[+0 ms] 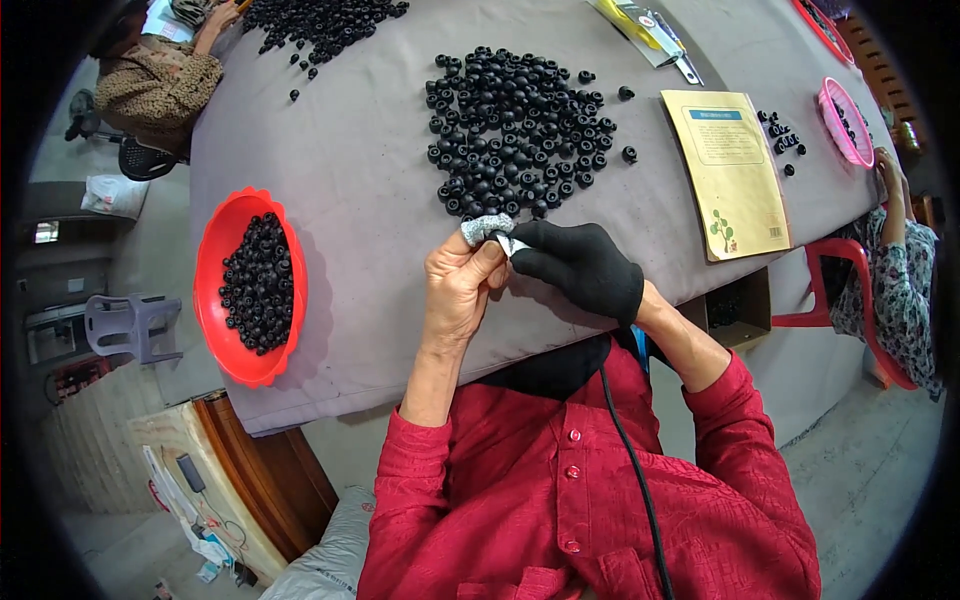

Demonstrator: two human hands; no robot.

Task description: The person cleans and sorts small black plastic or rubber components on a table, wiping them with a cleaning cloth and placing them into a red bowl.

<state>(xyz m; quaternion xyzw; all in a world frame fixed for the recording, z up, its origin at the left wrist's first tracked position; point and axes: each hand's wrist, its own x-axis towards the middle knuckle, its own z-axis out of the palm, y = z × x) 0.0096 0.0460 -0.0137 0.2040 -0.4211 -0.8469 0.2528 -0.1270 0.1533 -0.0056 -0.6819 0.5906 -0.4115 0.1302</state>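
Both my hands meet over the near part of the cloth-covered table, just in front of a pile of small round black parts [515, 135], many with a hole in them. My left hand [460, 285] is bare except for a speckled grey finger cover [485, 227], its fingers closed in a pinch. What lies inside that pinch is hidden. My right hand [585, 268] wears a black glove. Thumb and forefinger close on a small whitish flat piece [512, 244] whose kind I cannot make out, held against my left fingertips.
On the left stands a red scalloped bowl [208, 300] of black parts. A yellow booklet [735, 175] lies right, with a pink basket [835, 120] beyond. Another pile [320, 25] sits far left. Two other people sit at the table. Below its right edge is an open box [745, 315].
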